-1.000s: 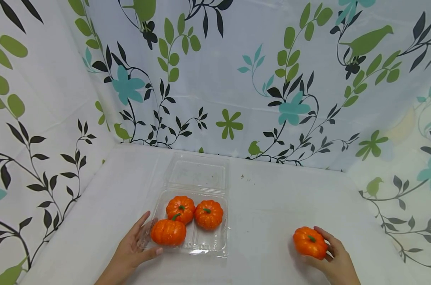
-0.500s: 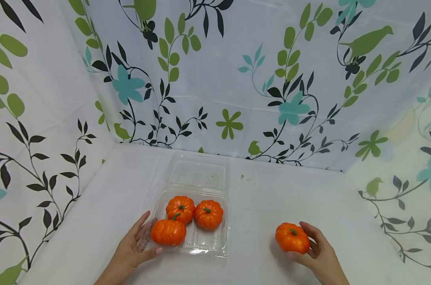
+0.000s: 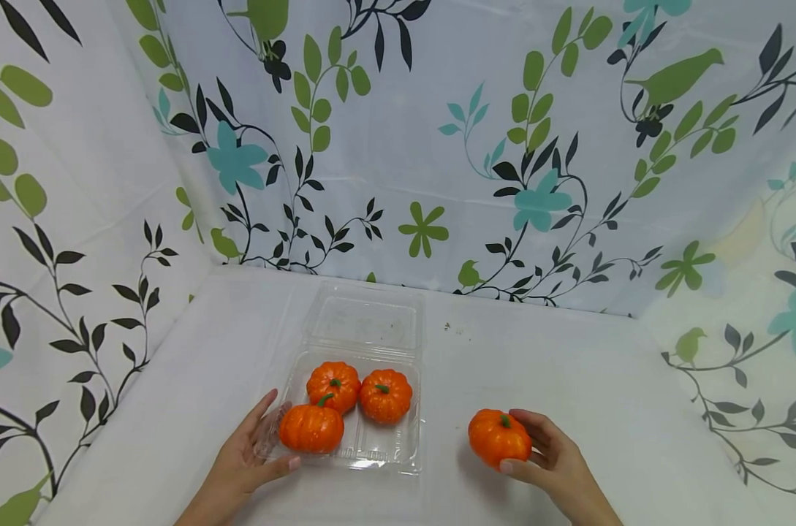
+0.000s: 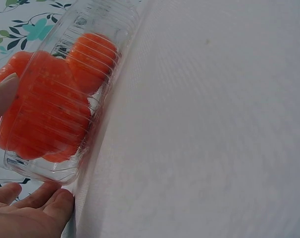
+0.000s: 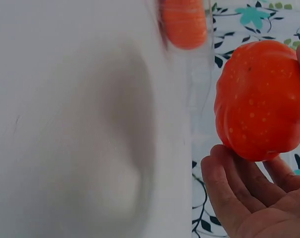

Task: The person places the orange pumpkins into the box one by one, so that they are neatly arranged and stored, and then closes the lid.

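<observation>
My right hand (image 3: 555, 460) grips a small orange pumpkin (image 3: 498, 438) with a green stem, thumb at the front and fingers behind. It is held above the white table, and its shadow falls on the cloth in the right wrist view. My left hand (image 3: 243, 453) holds the left front corner of a clear plastic clamshell container (image 3: 407, 446), fingers along its left side and thumb at its front. Three similar pumpkins lie inside: one at the back left (image 3: 338, 378), one at the right (image 3: 386, 398), and one at the front left (image 3: 312, 429), lying on its side.
The container's lid (image 3: 365, 318) lies open toward the back of the table. A white cloth (image 3: 555, 365) covers the table. Behind it hangs a curtain (image 3: 384, 175) patterned with leaves, birds and flowers. Small dark specks (image 3: 457, 330) show behind the container's right side.
My right hand has carried the pumpkin leftward across the table, closer to the container. My left hand, the container and the three pumpkins in it have stayed put.
</observation>
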The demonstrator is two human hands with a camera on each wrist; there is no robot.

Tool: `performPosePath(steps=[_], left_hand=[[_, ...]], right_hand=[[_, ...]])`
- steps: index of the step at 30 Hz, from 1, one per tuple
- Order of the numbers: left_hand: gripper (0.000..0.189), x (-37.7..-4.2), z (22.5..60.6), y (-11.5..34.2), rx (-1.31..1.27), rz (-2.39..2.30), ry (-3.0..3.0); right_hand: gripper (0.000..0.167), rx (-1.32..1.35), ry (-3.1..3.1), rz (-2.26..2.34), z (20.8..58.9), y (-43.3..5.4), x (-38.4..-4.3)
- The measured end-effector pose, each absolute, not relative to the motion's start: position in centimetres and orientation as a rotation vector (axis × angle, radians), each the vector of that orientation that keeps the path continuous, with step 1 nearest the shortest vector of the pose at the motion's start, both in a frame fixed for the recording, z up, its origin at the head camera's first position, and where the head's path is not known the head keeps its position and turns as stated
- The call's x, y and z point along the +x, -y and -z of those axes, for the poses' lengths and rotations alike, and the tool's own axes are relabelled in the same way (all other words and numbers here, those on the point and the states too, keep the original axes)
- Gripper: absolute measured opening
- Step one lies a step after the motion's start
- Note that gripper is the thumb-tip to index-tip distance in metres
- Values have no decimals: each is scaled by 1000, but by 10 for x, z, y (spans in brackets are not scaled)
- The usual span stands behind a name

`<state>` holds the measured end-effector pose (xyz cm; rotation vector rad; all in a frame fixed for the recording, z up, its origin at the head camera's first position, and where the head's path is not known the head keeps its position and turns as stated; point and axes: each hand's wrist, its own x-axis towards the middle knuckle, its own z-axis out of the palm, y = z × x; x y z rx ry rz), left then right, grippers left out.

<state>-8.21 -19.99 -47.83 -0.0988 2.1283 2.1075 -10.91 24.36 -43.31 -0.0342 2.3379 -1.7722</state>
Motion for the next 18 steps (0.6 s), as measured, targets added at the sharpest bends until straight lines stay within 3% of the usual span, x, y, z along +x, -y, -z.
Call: performPosePath(steps=[18], left_hand=[[101, -82, 476, 198, -115, -2105, -2129]], right_hand=[[66, -257, -2093, 1787, 423, -198, -119]])
